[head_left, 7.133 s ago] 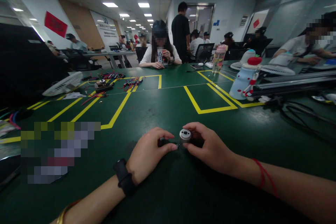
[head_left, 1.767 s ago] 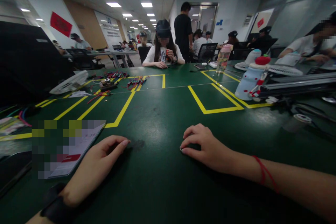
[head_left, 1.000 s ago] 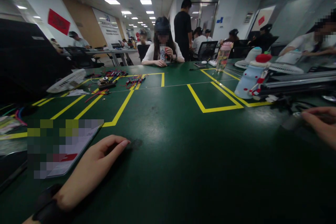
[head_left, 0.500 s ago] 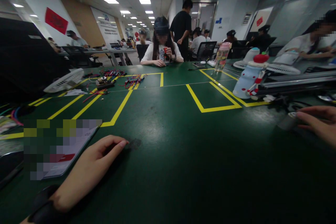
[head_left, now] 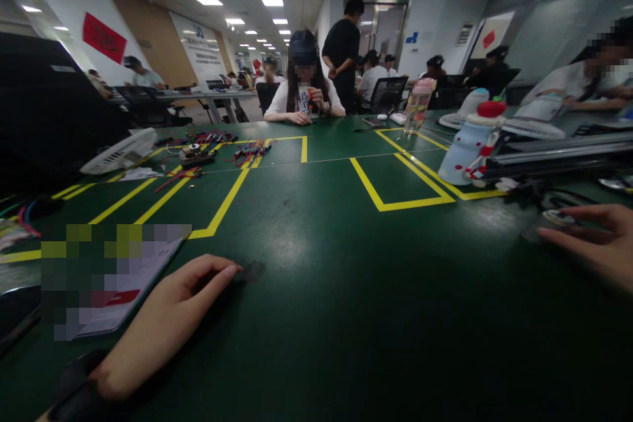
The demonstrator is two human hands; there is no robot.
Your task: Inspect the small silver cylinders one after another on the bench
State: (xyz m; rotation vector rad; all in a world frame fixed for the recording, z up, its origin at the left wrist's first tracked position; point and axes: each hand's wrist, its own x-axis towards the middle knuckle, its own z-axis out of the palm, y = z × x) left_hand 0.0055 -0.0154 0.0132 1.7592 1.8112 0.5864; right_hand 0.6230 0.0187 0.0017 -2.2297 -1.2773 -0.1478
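Observation:
My left hand [head_left: 190,297] rests on the green table [head_left: 316,330] with thumb and forefinger tips together. I see nothing between them. A dark smudge [head_left: 252,271] lies just beyond the fingertips. Beside the wrist is a flat, phone-like slab [head_left: 111,316], largely pixelated. My right hand [head_left: 596,237] is at the right edge, its thumb in front of a small grey, round object with a light top [head_left: 558,216] and a finger across the top. Its kind is blurred and partly covered by the fingers.
A blue bottle with a red lid [head_left: 462,151] stands near dark metal rails [head_left: 554,155]. Farther back is a clear pink-topped bottle [head_left: 419,105]. Wire bundles [head_left: 252,153] and a white fan [head_left: 121,151] lie left. Yellow tape [head_left: 415,204] marks the table. A person [head_left: 304,95] sits opposite.
My right hand has moved slightly left over the small grey object, and the thumb now reaches in front of it. The left hand has hardly moved.

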